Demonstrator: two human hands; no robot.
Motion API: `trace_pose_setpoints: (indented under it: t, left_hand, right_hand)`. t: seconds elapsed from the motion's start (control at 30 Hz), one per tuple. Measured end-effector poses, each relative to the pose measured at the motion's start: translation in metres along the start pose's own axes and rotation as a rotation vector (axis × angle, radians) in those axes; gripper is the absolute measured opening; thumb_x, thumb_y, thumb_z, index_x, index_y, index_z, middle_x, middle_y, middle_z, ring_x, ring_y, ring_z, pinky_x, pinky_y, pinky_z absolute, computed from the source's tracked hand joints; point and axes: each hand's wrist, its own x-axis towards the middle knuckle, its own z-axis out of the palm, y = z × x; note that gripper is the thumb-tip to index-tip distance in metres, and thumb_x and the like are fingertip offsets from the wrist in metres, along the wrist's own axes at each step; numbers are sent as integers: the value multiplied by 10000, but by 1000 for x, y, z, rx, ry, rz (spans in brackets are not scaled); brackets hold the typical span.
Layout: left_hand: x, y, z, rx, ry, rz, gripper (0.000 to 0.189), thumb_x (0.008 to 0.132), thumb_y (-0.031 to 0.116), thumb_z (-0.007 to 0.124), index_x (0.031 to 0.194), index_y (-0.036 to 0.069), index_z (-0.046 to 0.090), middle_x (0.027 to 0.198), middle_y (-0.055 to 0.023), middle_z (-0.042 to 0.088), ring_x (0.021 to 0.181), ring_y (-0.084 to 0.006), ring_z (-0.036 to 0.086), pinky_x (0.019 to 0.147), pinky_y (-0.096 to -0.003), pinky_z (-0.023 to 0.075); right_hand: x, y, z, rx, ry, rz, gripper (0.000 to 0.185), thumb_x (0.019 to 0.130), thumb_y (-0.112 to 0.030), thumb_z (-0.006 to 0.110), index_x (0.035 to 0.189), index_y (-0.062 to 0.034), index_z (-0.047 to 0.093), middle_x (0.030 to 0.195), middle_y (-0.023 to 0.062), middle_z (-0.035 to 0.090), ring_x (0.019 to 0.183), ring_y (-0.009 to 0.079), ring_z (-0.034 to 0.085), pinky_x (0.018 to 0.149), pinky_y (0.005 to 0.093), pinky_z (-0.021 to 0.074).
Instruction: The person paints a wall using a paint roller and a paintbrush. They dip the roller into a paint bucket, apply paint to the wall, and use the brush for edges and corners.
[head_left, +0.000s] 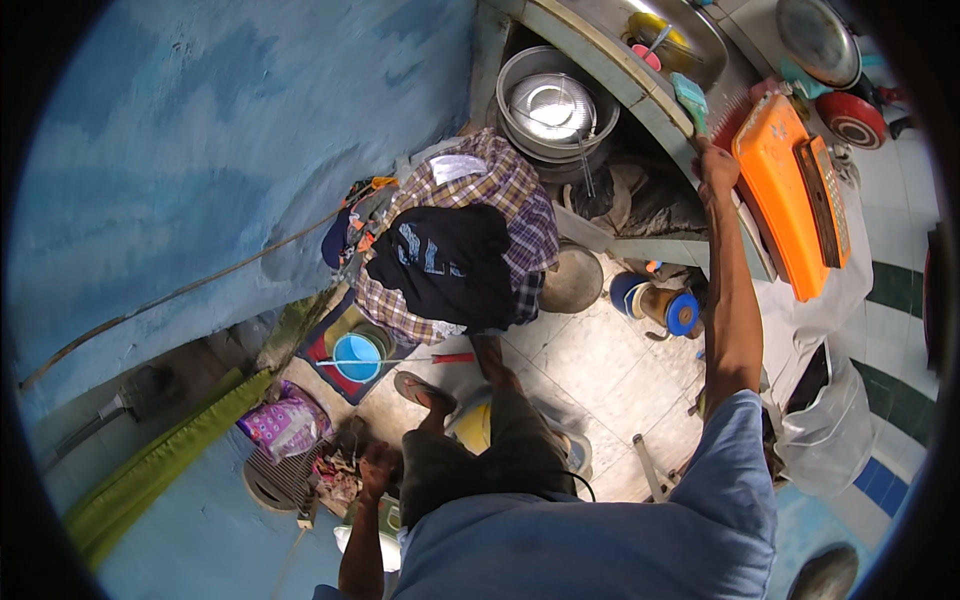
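Observation:
At the counter's edge, my right hand (718, 171) grips the handle of a green brush (691, 101). The brush's pale teal bristles point towards the metal sink (716, 52), near its rim. Inside the sink are a yellow dish (658, 28) and a pink cup (646, 58). Just right of that hand an orange plastic tray (784, 195) leans on the counter. My left hand (379, 469) hangs low beside my leg, blurred and in shadow; its finger position is unclear. A pile of plaid cloth (480, 161) with a black printed shirt (450, 262) on top lies before me.
Metal pots (555, 105) are stacked under the counter. On the tiled floor (585, 352) stand a blue-lidded jug (679, 313) and a light-blue bucket (357, 357). A cord (187, 289) runs along the blue wall (225, 150). A green curtain (165, 465) hangs at lower left.

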Motion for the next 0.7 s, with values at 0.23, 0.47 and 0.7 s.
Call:
trace_pose_setpoints:
  t: [0.23,0.47,0.7]
  left_hand:
    - [-7,-44,-9,24,127,-180,220,828,176,586,967,11,541,742,-50,583,624,-105,533,548,-255,448]
    - [-18,-83,-6,199,195,107,200,793,213,587,900,43,584,732,-101,606,644,-192,586,582,-324,468]
    - [7,-133,-1,547,364,-59,234,745,255,557,865,57,584,828,-158,614,809,-341,589,715,-412,462]
  right_hand:
    - [-46,22,-31,1048,-396,326,151,868,-122,536,960,-4,519,781,77,577,674,140,569,573,231,492]
    - [-252,25,-54,1196,-879,466,391,851,-131,540,1205,-8,429,777,41,544,724,113,562,638,239,479]
    - [-393,73,14,695,-1175,570,301,848,-125,531,1116,10,504,646,21,482,507,83,429,463,207,343]
